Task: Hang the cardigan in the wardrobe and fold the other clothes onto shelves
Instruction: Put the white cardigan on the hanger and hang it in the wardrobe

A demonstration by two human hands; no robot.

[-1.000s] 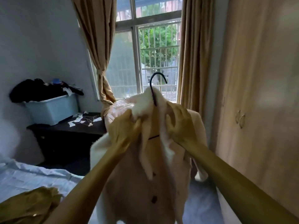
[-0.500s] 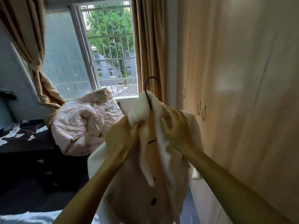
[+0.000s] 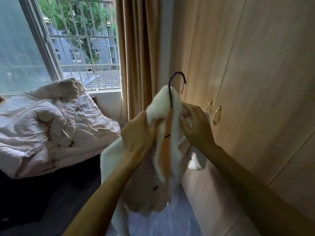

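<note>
- The cream cardigan [image 3: 144, 189] is already on a dark hanger [image 3: 170, 92] and is held up in the air just in front of the wardrobe [image 3: 255, 82]. It is not yet inside.
- The left hand [image 3: 138, 133] has its fingers curled into the fabric at one shoulder. That looks meant to carry the weight and stop the knit sliding off the hanger.
- The right hand [image 3: 196, 126] pinches the pale collar on the other side of the hook, probably to keep the neckline seated and the garment square.
- With both hands up by the collar, the hook stands free above them, ready to catch a rail. The front hangs loose below with its dark buttons showing.
- The wardrobe doors look closed, and their 2 brass handles [image 3: 216, 113] sit just beyond the right hand. I reckon 1 hand must let go to open a door first.
- A crumpled duvet [image 3: 51, 126] lies heaped under the window [image 3: 81, 40], well apart from all this.
</note>
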